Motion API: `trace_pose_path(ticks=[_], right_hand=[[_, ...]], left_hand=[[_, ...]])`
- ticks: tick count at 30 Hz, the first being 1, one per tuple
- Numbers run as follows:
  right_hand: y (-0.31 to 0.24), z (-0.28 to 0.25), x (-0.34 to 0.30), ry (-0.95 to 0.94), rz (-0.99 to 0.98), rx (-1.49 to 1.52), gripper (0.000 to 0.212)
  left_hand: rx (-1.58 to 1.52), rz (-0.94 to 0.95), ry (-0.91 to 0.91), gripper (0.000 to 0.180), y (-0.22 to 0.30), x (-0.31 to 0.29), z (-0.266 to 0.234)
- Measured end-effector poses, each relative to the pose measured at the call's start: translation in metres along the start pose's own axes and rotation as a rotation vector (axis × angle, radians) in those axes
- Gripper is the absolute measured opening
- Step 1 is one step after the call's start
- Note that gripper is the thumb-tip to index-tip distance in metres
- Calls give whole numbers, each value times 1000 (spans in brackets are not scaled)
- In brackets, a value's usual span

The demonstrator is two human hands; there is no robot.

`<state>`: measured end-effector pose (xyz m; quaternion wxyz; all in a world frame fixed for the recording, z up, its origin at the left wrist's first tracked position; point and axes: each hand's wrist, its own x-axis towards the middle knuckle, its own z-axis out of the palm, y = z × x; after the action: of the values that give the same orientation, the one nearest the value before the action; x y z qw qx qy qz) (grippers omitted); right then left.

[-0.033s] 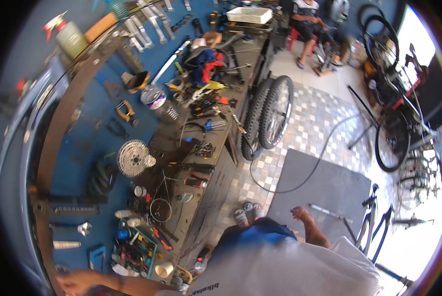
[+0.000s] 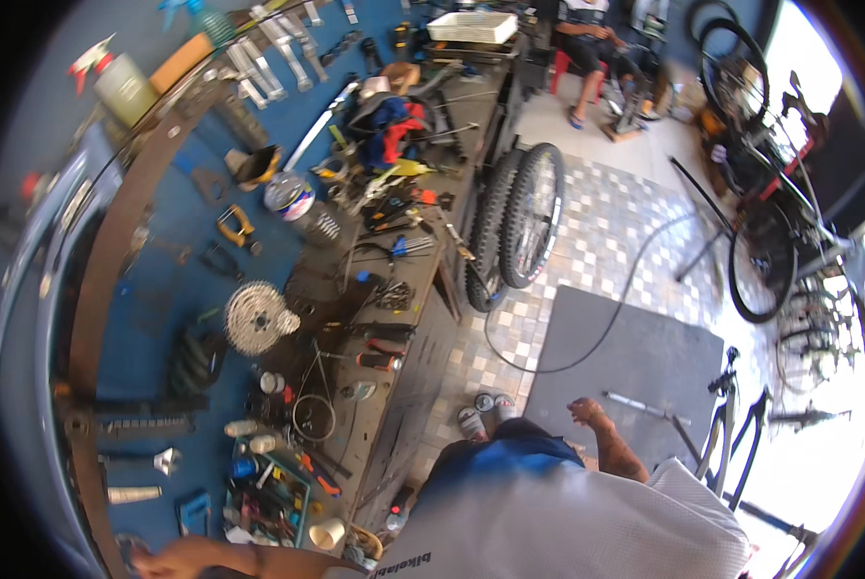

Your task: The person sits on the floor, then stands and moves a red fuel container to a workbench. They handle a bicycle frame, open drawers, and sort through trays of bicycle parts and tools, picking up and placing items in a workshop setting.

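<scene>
At the lower left my left hand is stretched toward the blue tool wall, close to a dark round thing at the wall's lower end. Blur and the picture's edge keep its fingers from showing clearly. My right hand hangs over the grey floor mat, fingers loosely bent and apart, with nothing in it. Nearest the left arm is a teal bin of small tools and bottles. An adjustable wrench and a blue-framed tool hang above that hand.
A cluttered workbench runs along the left wall, where a large cassette hangs. Two bicycle wheels lean against the bench. A hose crosses the floor. Bicycles stand at right; a seated person is at the far end.
My left hand has shifted slightly to the right and down, a little away from the wall. The whole view has moved slightly. My right hand looks the same.
</scene>
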<state>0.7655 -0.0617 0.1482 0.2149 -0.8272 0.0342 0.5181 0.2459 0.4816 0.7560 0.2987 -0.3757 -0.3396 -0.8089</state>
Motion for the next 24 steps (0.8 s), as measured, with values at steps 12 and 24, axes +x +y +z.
trace_pose_path(ticks=[12, 24], right_hand=[[36, 0, -56, 157, 29, -49, 43], [95, -132, 69, 70, 112, -110, 44]], left_hand=[[-1140, -530, -1932, 17, 340, -328, -18], [-766, -379, -2209, 53, 536, -822, 73]])
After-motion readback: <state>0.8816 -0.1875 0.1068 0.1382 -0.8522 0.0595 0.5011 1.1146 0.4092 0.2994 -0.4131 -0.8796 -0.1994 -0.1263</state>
